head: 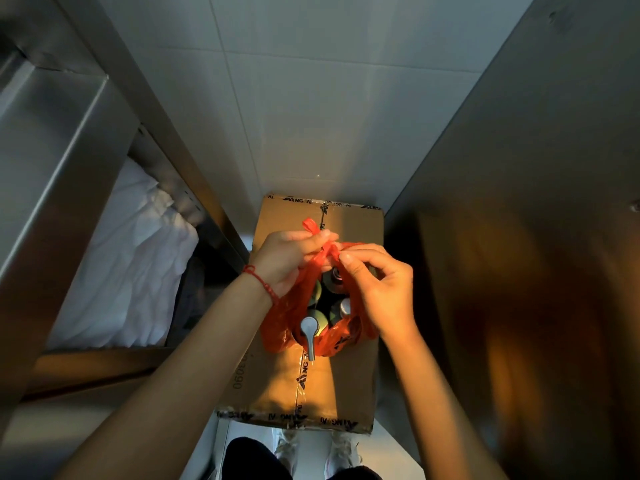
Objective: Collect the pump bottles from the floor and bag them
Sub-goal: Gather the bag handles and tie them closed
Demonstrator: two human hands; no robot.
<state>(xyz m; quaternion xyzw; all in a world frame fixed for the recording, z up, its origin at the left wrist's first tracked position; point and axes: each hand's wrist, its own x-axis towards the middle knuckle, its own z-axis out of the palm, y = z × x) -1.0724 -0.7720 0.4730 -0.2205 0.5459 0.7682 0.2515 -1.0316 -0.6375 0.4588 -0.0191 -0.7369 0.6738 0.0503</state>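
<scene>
A red plastic bag (282,318) stands on a taped cardboard box (349,382). Inside it are several pump bottles (317,320); one grey pump head (309,336) sticks out over the bag's near rim. My left hand (289,258) pinches one bag handle, whose red tip pokes up above the fingers. My right hand (379,282) pinches the other handle right beside it. The two handles cross between my fingertips above the bag's mouth. The bottles' bodies are mostly hidden by the bag and my hands.
The box sits in a narrow gap against a white tiled wall (311,98). A steel cabinet side (519,202) rises on the right. A steel shelf unit (62,161) on the left holds white cloth (128,258). My shoes (313,452) stand at the box's near edge.
</scene>
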